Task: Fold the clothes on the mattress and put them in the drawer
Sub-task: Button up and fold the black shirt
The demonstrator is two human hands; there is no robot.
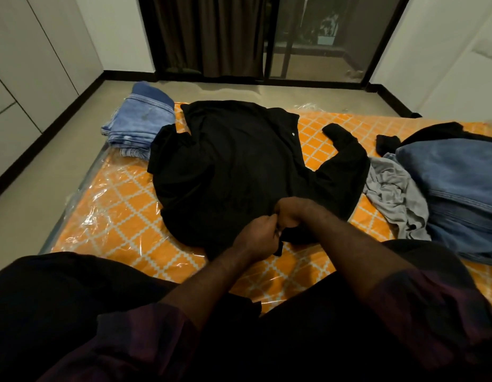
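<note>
Currently left hand (pixel 256 234) and right hand (pixel 290 213) are both pinching the near hem of the black long-sleeved fabric shirt (pixel 234 161), which is lying on the orange lattice-print mattress (pixel 123 216), long axis running toward 12 o'clock.

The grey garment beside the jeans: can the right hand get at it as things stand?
Probably yes, once it lets go: the right hand pinches the hem of the black shirt, and the grey garment lies mostly uncovered on that side.
</note>
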